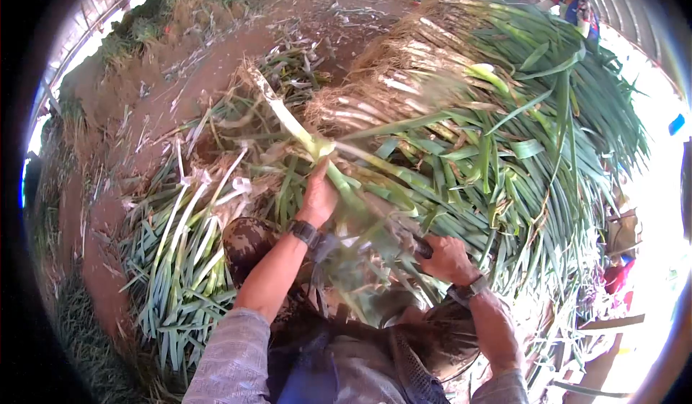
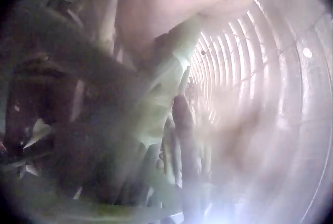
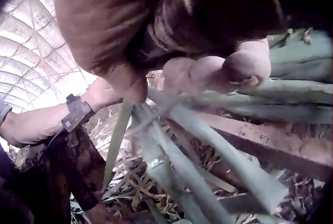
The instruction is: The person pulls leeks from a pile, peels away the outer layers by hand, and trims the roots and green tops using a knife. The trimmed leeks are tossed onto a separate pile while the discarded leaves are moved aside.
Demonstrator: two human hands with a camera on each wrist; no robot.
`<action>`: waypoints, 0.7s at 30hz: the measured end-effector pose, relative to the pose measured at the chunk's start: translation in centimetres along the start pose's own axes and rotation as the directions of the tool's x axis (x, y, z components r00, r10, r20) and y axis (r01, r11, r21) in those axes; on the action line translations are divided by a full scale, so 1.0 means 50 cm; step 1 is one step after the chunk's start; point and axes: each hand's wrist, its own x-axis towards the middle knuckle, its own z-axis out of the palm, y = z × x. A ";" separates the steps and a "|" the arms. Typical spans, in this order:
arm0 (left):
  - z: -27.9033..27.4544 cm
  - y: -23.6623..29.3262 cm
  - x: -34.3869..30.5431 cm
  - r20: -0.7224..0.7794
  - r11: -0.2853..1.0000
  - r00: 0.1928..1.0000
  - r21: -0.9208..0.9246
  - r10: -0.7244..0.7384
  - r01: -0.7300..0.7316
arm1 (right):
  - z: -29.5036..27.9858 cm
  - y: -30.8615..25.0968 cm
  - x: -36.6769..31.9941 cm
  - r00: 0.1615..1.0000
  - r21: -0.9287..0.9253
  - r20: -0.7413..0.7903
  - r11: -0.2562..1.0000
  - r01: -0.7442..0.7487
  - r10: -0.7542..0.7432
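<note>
My left hand (image 1: pixel 317 201) grips a leek (image 1: pixel 288 121) round its green part. The leek's white shaft slants up and away to the roots. Below that hand the leaves are blurred; in the left wrist view pale green leaf layers (image 2: pixel 156 109) hang beneath the palm. My right hand (image 1: pixel 448 260) is curled round the dark handle (image 3: pixel 208 18) of a tool whose far end is blurred in the head view, close to the leek's leaves. Under the right fist, in the right wrist view, cut-looking green leaves (image 3: pixel 192 161) spread downward.
A large heap of leeks (image 1: pixel 504 159) lies to the right, roots toward the middle. Trimmed-looking leeks (image 1: pixel 184 245) lie at my left, by my knee (image 1: pixel 249 245). Bare soil (image 1: pixel 173 80) stretches beyond, and another person (image 1: pixel 573 7) is at the far right.
</note>
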 end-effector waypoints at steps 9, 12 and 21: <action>0.058 0.047 0.081 -0.030 0.932 0.981 0.309 -0.189 0.189 | 0.014 0.006 0.054 0.988 -0.038 -0.145 0.998 0.049 -0.054; 0.062 0.037 0.093 -0.044 0.881 0.987 0.445 -0.157 0.160 | 0.010 0.011 0.056 0.968 -0.035 -0.249 0.999 0.000 -0.009; -0.005 -0.028 0.152 -0.140 0.611 0.986 0.774 -0.094 0.168 | 0.014 0.017 0.089 0.982 -0.010 -0.187 0.999 -0.035 0.033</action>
